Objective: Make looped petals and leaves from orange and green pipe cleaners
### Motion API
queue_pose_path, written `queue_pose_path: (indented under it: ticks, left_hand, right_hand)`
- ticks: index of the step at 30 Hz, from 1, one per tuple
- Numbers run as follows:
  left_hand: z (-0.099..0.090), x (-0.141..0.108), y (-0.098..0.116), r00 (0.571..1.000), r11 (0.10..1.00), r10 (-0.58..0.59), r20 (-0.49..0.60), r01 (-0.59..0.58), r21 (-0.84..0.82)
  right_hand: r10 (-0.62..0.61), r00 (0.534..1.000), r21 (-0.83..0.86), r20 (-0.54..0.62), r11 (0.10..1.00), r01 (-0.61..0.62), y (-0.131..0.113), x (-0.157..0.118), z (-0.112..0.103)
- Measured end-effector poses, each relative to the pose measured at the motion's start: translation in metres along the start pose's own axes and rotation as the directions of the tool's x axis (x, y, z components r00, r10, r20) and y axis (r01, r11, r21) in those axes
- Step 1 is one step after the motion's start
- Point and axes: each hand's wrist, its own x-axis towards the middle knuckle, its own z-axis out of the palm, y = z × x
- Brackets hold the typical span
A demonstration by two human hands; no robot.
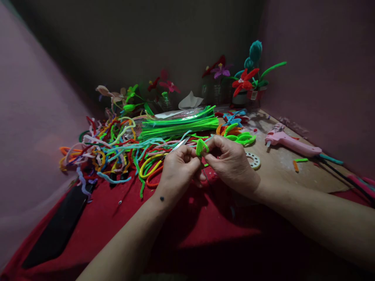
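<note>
A small bent piece of bright green pipe cleaner (pixel 201 147) is pinched between my two hands at the middle of the view. The fingertips of my left hand (pixel 180 168) hold it from the left and below. My right hand (pixel 231 164) grips it from the right, thumb and forefinger pressed together. Scissors (pixel 181 143) lie just behind my left hand, with only part of the blades showing. Beyond my hands is a bundle of green pipe cleaners (pixel 181 124) in clear plastic. Folded green loops (pixel 241 138) rest behind my right hand.
A tangle of coloured pipe cleaners (pixel 109 142) covers the left. At the right, a pink glue gun (pixel 295 145) lies on a brown board (pixel 281 171). Pipe-cleaner flowers (pixel 244 82) stand at the back. A black flat object (pixel 58 226) lies at the left edge.
</note>
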Motion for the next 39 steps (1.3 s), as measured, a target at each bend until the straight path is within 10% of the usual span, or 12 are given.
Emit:
queue_pose_path:
  ticks: [11, 18, 27, 39]
  left_hand:
    - [0.0032, -0.0012, 0.0027, 0.999, 0.999, -0.012, -0.033, 0.011, -0.037]
    - [0.0005, 0.0006, 0.0014, 0.999, 0.999, -0.033, 0.025, 0.034, -0.031]
    - [-0.0010, -0.0013, 0.0022, 0.999, 0.995, -0.040, 0.022, 0.042, -0.090]
    - [0.0032, -0.0028, 0.0066, 0.997, 0.989, -0.074, 0.017, 0.076, -0.130]
  right_hand:
    - [0.068, 0.998, 0.036, -0.010, 0.997, -0.068, -0.0021, 0.0028, -0.0025]
    - [0.388, 0.909, 0.426, 0.152, 0.804, -0.414, -0.0048, 0.0069, -0.0031]
    - [0.156, 0.988, 0.148, 0.020, 0.976, -0.157, -0.0018, 0.0024, -0.0025]
    - [0.292, 0.956, 0.258, -0.006, 0.924, -0.280, -0.0044, 0.0027, -0.0022]
